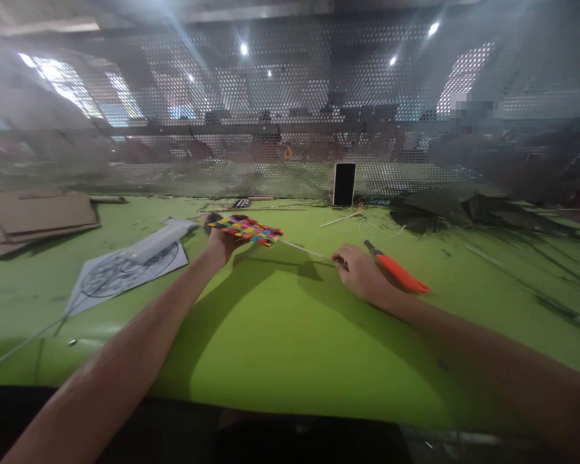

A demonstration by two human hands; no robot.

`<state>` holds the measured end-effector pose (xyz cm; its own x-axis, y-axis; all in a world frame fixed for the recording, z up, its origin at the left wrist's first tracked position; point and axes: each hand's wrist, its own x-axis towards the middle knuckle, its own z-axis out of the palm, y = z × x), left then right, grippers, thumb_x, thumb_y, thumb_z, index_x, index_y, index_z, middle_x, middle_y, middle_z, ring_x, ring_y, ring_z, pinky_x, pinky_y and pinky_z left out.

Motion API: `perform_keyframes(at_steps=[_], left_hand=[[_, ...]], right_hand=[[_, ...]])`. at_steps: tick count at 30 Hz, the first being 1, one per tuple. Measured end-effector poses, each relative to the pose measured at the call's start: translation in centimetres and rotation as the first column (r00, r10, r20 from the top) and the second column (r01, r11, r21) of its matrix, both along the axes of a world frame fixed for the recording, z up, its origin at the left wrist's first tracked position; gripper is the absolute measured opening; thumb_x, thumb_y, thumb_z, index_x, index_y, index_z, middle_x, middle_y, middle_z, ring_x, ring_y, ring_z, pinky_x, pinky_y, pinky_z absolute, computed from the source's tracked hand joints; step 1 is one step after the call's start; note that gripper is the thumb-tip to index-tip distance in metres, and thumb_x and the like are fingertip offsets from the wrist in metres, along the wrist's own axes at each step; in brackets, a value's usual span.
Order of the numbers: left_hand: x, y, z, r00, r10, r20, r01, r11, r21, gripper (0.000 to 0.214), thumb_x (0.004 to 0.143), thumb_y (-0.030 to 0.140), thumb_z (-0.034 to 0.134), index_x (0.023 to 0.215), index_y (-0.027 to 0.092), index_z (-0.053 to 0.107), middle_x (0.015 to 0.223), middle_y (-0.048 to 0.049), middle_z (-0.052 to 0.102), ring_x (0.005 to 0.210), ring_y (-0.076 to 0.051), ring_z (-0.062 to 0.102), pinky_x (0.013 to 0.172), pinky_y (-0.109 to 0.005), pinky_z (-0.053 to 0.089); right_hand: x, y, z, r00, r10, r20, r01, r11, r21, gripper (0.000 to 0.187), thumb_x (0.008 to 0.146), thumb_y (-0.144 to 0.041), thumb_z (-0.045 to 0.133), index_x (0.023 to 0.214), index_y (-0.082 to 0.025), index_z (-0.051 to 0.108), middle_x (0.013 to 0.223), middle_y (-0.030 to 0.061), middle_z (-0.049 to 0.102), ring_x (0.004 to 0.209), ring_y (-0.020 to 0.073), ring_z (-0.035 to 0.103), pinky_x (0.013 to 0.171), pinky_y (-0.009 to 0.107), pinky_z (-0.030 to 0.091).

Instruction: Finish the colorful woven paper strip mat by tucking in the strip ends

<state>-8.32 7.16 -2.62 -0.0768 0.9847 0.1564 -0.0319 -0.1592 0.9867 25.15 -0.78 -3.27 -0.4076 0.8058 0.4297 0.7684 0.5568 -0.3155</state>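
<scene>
A small multicoloured checkered woven piece [251, 230] is in my left hand [221, 243], raised over the green table. My fingers on that side are closed around its left end and partly hidden beneath it. From the right end of the woven piece a thin pale strip [307, 249] stretches out to my right hand [355, 267]. The fingertips of my right hand pinch the strip's far end. Just right of that hand lies an orange-handled knife [396, 267], its dark tip pointing away from me.
Dark leaf-like material [430, 209] spreads at the back right. A phone [344, 184] stands upright against the perforated metal screen [290, 116]. On the left lie folded cardboard [38, 216], a printed sheet [94, 280] and a white roll [157, 241]. Thin scraps are scattered about the green table [280, 348].
</scene>
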Motion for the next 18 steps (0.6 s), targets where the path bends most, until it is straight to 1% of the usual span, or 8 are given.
perform_keyframes(at_steps=[3,6,9,11,13,15,17,18], left_hand=[[0.5,-0.4,-0.2,0.996,0.037,0.078,-0.036,0.999,-0.009,0.030,0.089,0.046,0.053,0.105,0.022,0.062,0.092,-0.0079,0.073,0.093,-0.028,0.067,0.076,-0.041,0.057],[0.8,-0.8,-0.5,0.983,0.065,0.174,-0.064,0.998,-0.014,0.033,0.088,0.047,0.053,0.105,0.021,0.062,0.094,-0.0090,0.073,0.087,-0.027,0.069,0.071,-0.040,0.058],[1.0,-1.0,-0.3,0.959,0.119,0.256,-0.103,0.992,-0.075,0.022,0.087,0.039,0.056,0.097,0.021,0.061,0.087,-0.0074,0.072,0.076,-0.023,0.070,0.065,-0.035,0.057],[1.2,-1.1,0.2,0.943,0.144,0.300,-0.111,0.986,-0.123,0.017,0.089,0.037,0.054,0.091,0.021,0.059,0.082,-0.0057,0.071,0.069,-0.020,0.070,0.061,-0.030,0.056],[1.4,-1.3,0.9,0.927,0.111,0.358,-0.069,0.989,-0.128,0.025,0.094,0.043,0.047,0.092,0.021,0.058,0.085,-0.0056,0.072,0.070,-0.019,0.071,0.059,-0.029,0.056],[1.8,-1.6,1.4,0.919,0.026,0.394,0.012,0.995,-0.094,0.034,0.096,0.050,0.041,0.095,0.021,0.059,0.090,-0.0064,0.072,0.076,-0.021,0.073,0.063,-0.031,0.058],[2.3,-1.9,1.5,0.916,-0.043,0.399,0.082,0.993,-0.081,0.034,0.096,0.049,0.044,0.094,0.020,0.060,0.086,-0.0063,0.072,0.077,-0.022,0.073,0.066,-0.034,0.060],[2.5,-2.1,1.4,0.918,-0.061,0.392,0.102,0.991,-0.084,0.028,0.094,0.045,0.050,0.092,0.019,0.060,0.082,-0.0054,0.071,0.074,-0.021,0.072,0.067,-0.035,0.061]], right_hand=[[0.0,0.0,-0.1,0.997,-0.046,-0.063,0.047,0.999,0.009,0.016,0.088,-0.006,0.049,0.087,-0.015,0.062,0.090,0.0098,0.064,0.080,0.0199,0.057,0.074,0.034,0.046],[0.1,0.1,-0.2,0.995,-0.058,-0.079,0.061,0.997,0.037,0.015,0.087,-0.005,0.050,0.088,-0.015,0.061,0.091,0.0098,0.063,0.082,0.0202,0.057,0.074,0.034,0.046],[0.3,0.4,-0.5,0.994,-0.051,-0.100,0.058,0.996,0.069,0.015,0.087,-0.006,0.050,0.088,-0.016,0.060,0.091,0.0089,0.063,0.083,0.0202,0.057,0.075,0.034,0.046],[0.4,0.6,-0.7,0.992,-0.047,-0.118,0.057,0.995,0.085,0.016,0.088,-0.006,0.049,0.088,-0.017,0.060,0.091,0.0085,0.063,0.084,0.0201,0.057,0.076,0.034,0.047],[0.5,0.7,-0.9,0.990,-0.055,-0.129,0.066,0.994,0.085,0.017,0.088,-0.006,0.048,0.088,-0.017,0.060,0.091,0.0084,0.062,0.084,0.0200,0.057,0.077,0.034,0.047],[0.5,0.7,-1.0,0.987,-0.069,-0.143,0.081,0.994,0.080,0.017,0.087,-0.006,0.048,0.088,-0.018,0.060,0.092,0.0083,0.062,0.083,0.0199,0.057,0.076,0.034,0.047],[0.4,0.6,-1.1,0.986,-0.074,-0.150,0.086,0.993,0.076,0.016,0.087,-0.006,0.049,0.090,-0.017,0.060,0.093,0.0088,0.062,0.083,0.0199,0.057,0.075,0.034,0.047],[0.3,0.6,-1.1,0.986,-0.072,-0.150,0.084,0.994,0.073,0.015,0.087,-0.006,0.050,0.091,-0.017,0.060,0.094,0.0091,0.062,0.083,0.0200,0.057,0.075,0.034,0.047]])
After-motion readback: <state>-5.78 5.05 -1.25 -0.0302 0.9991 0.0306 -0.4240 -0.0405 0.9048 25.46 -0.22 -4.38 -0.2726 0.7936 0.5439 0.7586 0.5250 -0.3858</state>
